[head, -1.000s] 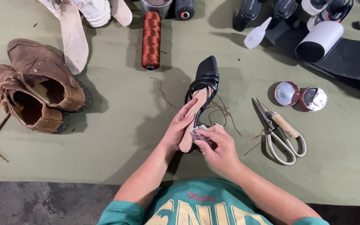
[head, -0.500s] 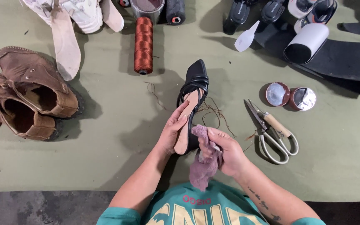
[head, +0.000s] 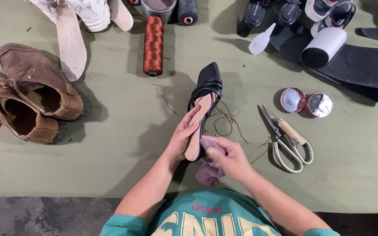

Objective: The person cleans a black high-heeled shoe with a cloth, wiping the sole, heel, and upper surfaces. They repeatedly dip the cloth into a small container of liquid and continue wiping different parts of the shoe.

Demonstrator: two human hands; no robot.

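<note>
Shoe repair workshop, cobbler's bench setup. Desk (head: 110, 144) covered in olive-green cloth, cluttered with footwear: pair of worn brown lace-up boots (head: 27, 96), white sneaker with loose insoles (head: 73, 32), black strappy heeled sandal (head: 206, 94), more dark shoes (head: 270, 11) along the far edge. Trade supplies around: big spool of rust-brown thread (head: 153, 46), thread scraps (head: 226, 120), heavy shears (head: 287, 137), open round tin with its lid (head: 305, 101), black rubber sheet (head: 359, 61). Bare concrete floor (head: 44, 216) by the near edge.
</note>
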